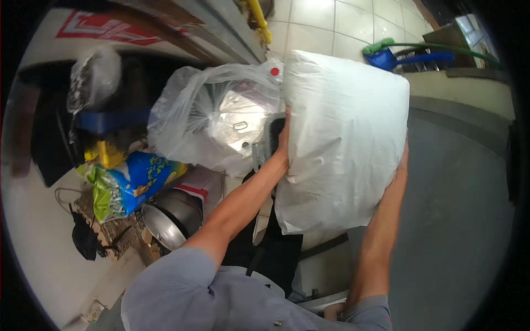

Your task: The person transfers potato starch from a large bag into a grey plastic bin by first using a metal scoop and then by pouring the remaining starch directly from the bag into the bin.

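Observation:
A big, bulky white package (348, 138) with a smooth, slightly creased wrapping is held up in front of me, between my two hands. My left hand (284, 144) grips its left side, fingers mostly hidden behind the edge. On the opposite side, my right hand (401, 164) is pressed along the lower right edge, its fingers also largely out of sight. Just left of the package, close to my left hand, sits a clear plastic bag (185, 124) with pale, shiny contents.
A blue and green printed bag (141, 182) lies at the left, above a metal pot (168, 223). A grey surface (452, 220) fills the right side. Blue and green items (408, 58) rest at the far right, beyond the package. Pale floor tiles (312, 25) show at the top.

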Demonstrator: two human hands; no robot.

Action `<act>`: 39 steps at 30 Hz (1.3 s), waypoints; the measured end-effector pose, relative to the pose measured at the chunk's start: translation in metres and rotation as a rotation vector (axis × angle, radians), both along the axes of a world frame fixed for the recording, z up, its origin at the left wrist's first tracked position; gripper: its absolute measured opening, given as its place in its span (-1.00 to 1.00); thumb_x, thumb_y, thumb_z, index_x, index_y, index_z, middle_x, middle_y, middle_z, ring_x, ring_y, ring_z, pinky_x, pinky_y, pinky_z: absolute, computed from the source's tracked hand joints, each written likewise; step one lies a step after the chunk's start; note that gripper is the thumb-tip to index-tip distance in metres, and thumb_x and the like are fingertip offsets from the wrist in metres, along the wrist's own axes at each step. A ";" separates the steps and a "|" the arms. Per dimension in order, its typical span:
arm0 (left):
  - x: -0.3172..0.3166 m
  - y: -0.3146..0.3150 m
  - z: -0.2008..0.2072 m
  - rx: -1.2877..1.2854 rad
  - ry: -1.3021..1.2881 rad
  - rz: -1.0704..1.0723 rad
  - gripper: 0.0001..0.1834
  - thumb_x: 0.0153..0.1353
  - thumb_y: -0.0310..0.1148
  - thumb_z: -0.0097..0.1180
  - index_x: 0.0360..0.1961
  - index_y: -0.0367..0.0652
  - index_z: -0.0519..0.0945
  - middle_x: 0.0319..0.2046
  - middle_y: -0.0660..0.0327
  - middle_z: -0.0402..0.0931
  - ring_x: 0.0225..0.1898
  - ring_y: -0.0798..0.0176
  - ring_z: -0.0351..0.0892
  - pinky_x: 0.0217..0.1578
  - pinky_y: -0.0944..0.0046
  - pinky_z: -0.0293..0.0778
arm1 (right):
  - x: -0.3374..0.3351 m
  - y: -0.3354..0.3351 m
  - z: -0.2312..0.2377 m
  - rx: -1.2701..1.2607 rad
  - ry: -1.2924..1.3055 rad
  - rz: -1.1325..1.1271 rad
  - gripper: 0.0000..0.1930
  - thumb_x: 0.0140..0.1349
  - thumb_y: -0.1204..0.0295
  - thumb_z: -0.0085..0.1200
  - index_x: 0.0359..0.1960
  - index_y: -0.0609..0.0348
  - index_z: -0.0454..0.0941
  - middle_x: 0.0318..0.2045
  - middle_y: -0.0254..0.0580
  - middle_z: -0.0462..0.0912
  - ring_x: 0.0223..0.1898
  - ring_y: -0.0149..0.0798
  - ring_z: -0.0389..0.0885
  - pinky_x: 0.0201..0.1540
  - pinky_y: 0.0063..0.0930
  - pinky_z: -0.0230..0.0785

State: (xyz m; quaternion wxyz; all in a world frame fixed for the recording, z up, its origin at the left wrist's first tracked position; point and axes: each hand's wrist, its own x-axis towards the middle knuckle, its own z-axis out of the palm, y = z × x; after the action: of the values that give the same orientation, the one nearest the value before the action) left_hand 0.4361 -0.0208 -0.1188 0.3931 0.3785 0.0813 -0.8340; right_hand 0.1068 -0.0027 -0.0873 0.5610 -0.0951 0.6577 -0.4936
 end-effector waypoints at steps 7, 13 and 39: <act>0.033 0.060 -0.015 -0.062 -1.030 -0.297 -0.41 0.31 0.10 0.23 -0.08 -0.29 0.42 -0.27 0.22 0.47 -0.22 0.26 0.45 -0.04 0.25 0.42 | -0.010 0.022 -0.030 0.190 0.077 -0.020 -0.29 0.40 -0.08 0.03 0.38 0.21 0.36 0.25 0.03 0.50 0.24 -0.12 0.50 0.31 -0.28 0.31; 0.128 0.000 0.041 -0.527 -1.134 -0.638 -0.23 0.17 0.03 0.37 0.24 -0.23 0.38 0.06 -0.05 0.56 0.10 0.05 0.55 0.04 0.03 0.52 | 0.005 0.116 0.079 0.335 0.763 0.304 -0.36 0.34 0.09 0.18 0.32 0.27 0.42 0.23 0.11 0.53 0.24 -0.05 0.53 0.29 -0.23 0.34; 0.084 0.239 -0.038 -0.534 -1.775 -0.682 -0.14 0.16 -0.30 0.24 0.42 -0.06 0.04 -0.12 -0.33 0.62 -0.05 -0.41 0.60 0.05 -0.14 0.47 | 0.083 0.221 0.057 0.123 1.220 0.708 0.33 -0.25 -0.42 0.35 0.56 -0.44 -0.16 0.52 0.36 -0.29 0.52 0.42 -0.35 0.33 0.66 -0.32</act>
State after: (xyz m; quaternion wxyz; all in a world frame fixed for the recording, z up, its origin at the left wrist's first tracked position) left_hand 0.5199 0.2179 -0.1570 0.1227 0.7689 -0.5472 -0.3071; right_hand 0.1898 0.2183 -0.0301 0.2235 -0.5310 0.8110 -0.1021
